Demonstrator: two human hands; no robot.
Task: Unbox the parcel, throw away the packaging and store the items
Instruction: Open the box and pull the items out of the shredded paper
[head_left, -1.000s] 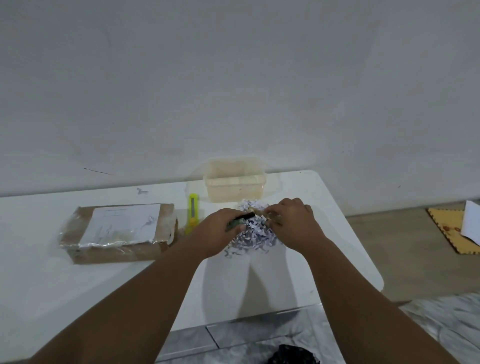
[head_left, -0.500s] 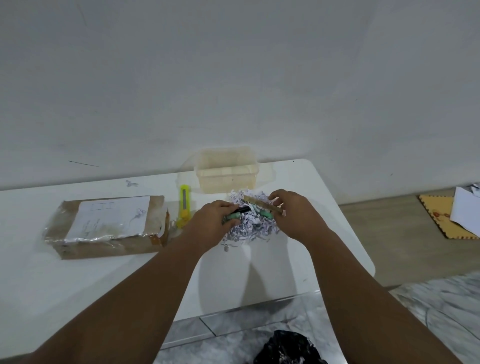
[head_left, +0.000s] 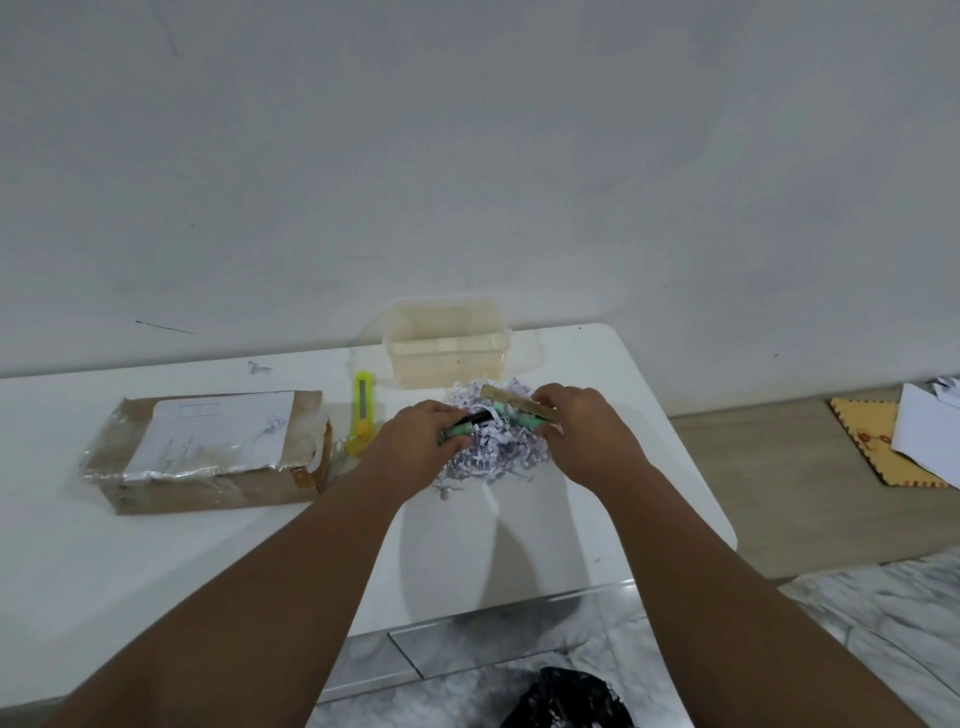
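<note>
A pile of shredded white paper (head_left: 493, 457) lies on the white table (head_left: 208, 561), just in front of a clear plastic tub (head_left: 445, 345). My left hand (head_left: 421, 441) is closed on a green pen-like item with a black end (head_left: 470, 423) at the pile's left side. My right hand (head_left: 582, 431) grips a tan stick-like item (head_left: 511, 402) together with another green item (head_left: 522, 422) over the pile's right side. The opened brown parcel box (head_left: 208, 457), wrapped in clear tape with a white label, lies to the left.
A yellow utility knife (head_left: 361, 410) lies between the box and the paper pile. A black bag (head_left: 566, 699) sits on the floor below the table's front edge. A yellow mat (head_left: 878, 441) and white papers (head_left: 930, 428) lie on the floor at right.
The two hands have drawn slightly apart over the shredded paper, exposing the green items and the tan stick more. The box, knife and tub stay where they were.
</note>
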